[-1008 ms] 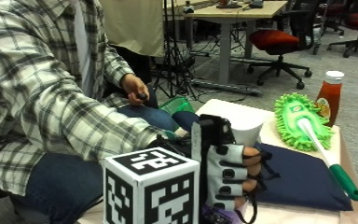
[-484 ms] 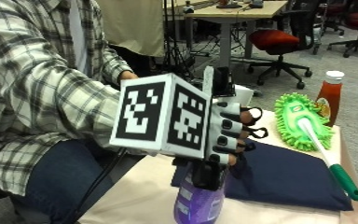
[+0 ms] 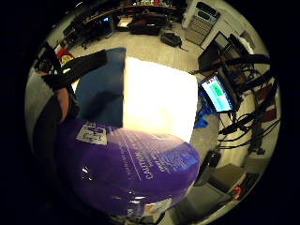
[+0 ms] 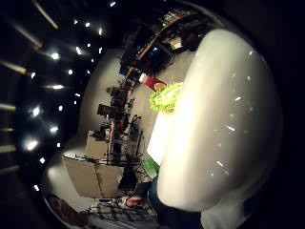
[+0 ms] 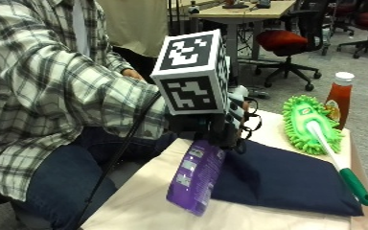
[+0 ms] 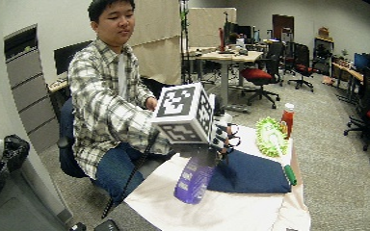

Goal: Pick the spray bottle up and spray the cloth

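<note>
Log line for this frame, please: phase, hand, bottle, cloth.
phase: bottle lifted, not visibly spraying | right hand: grips spray bottle near its top | bottle: tilted, off table | cloth: navy, flat on table

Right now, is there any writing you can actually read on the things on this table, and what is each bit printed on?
"CAUTION": on the purple spray bottle, in white print, seen in the little finger side palm view.
The rest of that bottle's small print and its white label: too blurred to read.
Ketchup bottle label: too small to read.
Green duster mop label: blurred, unreadable.
</note>
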A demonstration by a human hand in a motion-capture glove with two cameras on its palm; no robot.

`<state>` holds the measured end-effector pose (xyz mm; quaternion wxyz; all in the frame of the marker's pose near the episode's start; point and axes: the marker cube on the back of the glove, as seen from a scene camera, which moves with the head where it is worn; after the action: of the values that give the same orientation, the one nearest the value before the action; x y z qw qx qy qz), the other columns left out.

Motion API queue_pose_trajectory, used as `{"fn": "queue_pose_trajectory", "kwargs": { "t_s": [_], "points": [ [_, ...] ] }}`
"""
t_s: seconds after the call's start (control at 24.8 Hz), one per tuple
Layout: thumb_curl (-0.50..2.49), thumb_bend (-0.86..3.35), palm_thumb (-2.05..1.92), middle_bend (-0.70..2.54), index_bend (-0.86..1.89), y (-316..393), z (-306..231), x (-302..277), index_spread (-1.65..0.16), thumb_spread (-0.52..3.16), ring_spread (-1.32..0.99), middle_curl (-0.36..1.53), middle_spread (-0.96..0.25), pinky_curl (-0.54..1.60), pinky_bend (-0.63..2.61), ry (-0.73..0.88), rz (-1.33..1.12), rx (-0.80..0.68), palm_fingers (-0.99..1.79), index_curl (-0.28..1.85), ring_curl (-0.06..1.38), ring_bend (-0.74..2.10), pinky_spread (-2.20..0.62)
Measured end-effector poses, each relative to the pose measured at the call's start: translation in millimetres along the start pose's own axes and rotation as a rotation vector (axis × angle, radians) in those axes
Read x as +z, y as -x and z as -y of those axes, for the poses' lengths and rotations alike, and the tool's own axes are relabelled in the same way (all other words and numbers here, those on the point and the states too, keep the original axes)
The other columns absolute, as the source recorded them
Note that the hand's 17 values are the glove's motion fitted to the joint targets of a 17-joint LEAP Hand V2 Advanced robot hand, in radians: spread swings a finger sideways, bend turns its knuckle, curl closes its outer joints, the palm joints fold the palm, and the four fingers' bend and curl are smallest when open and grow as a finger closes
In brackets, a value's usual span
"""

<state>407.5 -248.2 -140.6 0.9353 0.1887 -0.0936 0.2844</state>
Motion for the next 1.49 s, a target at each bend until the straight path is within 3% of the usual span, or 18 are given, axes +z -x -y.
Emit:
{"fn": "queue_pose_trajectory", "kwargs": {
  "t_s": [0.6, 1.25, 1.49],
  "points": [
    [0.77, -0.03, 1.10, 0.52, 0.25, 30, -17, 41, -0.29, 0.01, -0.21, 0.54, -0.17, 0.41, 0.24, 0.292, -0.485, -0.174, 1.25, 0.60, 0.49, 0.53, -0.08],
    [0.78, -0.03, 1.09, 0.51, 0.25, 35, -29, 51, -0.29, 0.00, -0.21, 0.54, -0.17, 0.41, 0.25, 0.375, -0.727, -0.294, 1.26, 0.61, 0.49, 0.53, -0.09],
    [0.78, -0.03, 1.09, 0.51, 0.24, 40, -30, 42, -0.29, 0.00, -0.21, 0.54, -0.17, 0.41, 0.25, 0.318, -0.623, -0.274, 1.26, 0.62, 0.49, 0.53, -0.09]
  ]
}}
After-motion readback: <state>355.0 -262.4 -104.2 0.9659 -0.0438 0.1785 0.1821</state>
